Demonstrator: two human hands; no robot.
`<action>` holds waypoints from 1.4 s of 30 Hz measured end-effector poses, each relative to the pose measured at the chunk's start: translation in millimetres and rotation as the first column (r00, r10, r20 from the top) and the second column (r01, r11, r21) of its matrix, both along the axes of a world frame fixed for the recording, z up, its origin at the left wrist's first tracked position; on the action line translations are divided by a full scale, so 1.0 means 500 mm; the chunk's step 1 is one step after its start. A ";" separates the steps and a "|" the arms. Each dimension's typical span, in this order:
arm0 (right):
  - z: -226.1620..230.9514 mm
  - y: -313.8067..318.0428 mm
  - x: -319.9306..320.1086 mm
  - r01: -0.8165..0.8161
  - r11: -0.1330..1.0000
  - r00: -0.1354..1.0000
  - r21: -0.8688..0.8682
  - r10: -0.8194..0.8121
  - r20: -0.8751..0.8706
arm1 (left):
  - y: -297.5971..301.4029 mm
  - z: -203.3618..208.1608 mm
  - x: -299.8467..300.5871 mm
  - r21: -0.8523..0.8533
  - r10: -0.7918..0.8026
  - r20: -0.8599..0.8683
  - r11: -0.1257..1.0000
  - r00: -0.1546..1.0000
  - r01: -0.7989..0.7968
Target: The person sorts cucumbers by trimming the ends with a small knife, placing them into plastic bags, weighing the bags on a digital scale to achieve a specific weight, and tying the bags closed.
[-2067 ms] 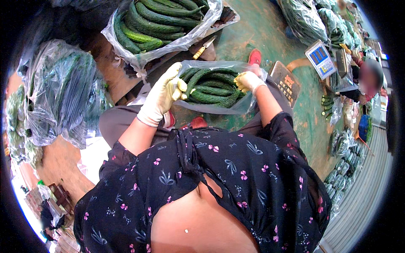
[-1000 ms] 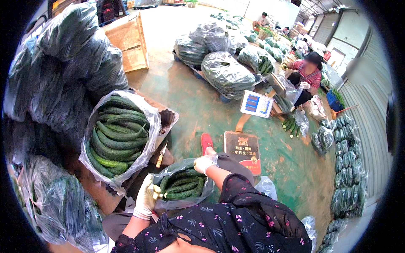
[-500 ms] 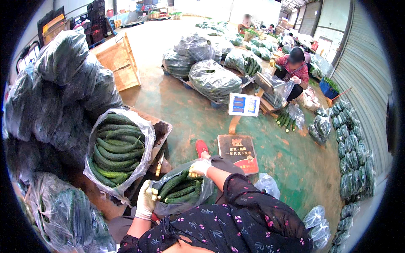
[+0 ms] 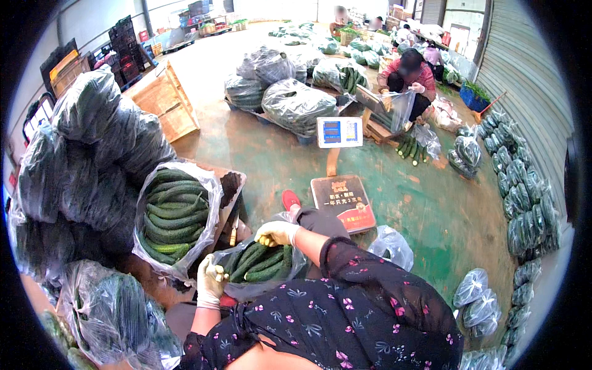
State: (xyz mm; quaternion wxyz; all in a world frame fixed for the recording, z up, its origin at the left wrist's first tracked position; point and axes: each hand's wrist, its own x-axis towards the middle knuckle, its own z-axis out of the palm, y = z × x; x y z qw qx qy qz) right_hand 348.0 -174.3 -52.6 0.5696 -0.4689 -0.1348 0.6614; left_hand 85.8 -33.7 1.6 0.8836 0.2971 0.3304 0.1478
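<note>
Dark floral blouse w/ pink blossoms, sheer sleeves; pale gloves, red shoe (image 4: pixel 290 199).

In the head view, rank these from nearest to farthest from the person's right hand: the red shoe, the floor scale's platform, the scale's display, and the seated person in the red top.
From the right hand:
1. Red shoe, just beyond the hand.
2. Floor scale platform, ahead and to the right.
3. Scale display, farther up the floor on its post.
4. Seated person in the red top, far ahead and right, by the cucumber piles.
</note>
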 end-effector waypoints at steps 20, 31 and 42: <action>0.280 -0.564 -0.019 0.494 0.826 0.686 0.271 -0.562 0.462 | -0.029 -0.071 0.001 -0.012 -0.231 0.037 0.973 0.972 0.231; -0.119 -0.815 -0.257 0.281 0.685 0.922 -0.672 0.003 0.388 | -0.016 -0.082 0.034 0.096 -0.274 0.079 0.959 0.958 0.266; 0.055 -0.718 0.067 0.421 0.804 0.264 -0.421 0.336 0.904 | -0.023 -0.080 0.008 0.101 -0.168 0.041 0.981 0.985 0.163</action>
